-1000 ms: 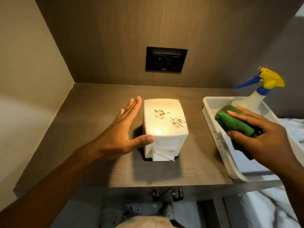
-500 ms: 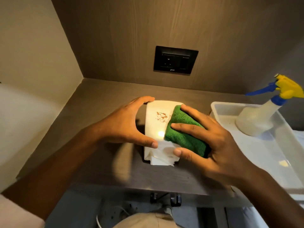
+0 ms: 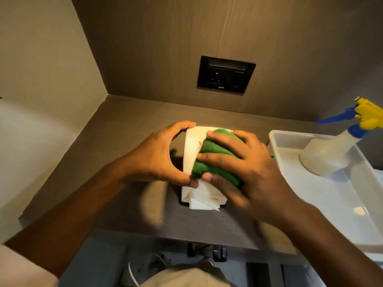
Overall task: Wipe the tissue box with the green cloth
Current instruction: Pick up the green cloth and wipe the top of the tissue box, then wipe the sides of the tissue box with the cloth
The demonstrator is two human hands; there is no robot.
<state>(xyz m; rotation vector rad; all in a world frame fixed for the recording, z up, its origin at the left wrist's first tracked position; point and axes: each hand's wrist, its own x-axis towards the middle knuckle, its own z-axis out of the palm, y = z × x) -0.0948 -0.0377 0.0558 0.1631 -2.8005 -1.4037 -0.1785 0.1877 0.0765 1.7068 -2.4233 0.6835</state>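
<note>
A white tissue box [image 3: 191,150] stands on the brown wooden shelf [image 3: 128,125], with tissues [image 3: 204,200] sticking out of its front. My left hand [image 3: 157,156] grips the box's left side, fingers on its far corner and thumb at the near edge. My right hand [image 3: 244,168] presses the folded green cloth [image 3: 213,154] onto the box's top. The cloth covers most of the top; one small brown stain [image 3: 200,143] shows beside it.
A white plastic tray [image 3: 273,139] sits to the right on the shelf and holds a spray bottle [image 3: 329,154] with a blue and yellow trigger. A black wall socket [image 3: 226,74] is on the back panel. A wall closes the left side.
My right hand brought the green cloth from the tray onto the box top and slid it left over the stains. My left hand closed on the box's left side.
</note>
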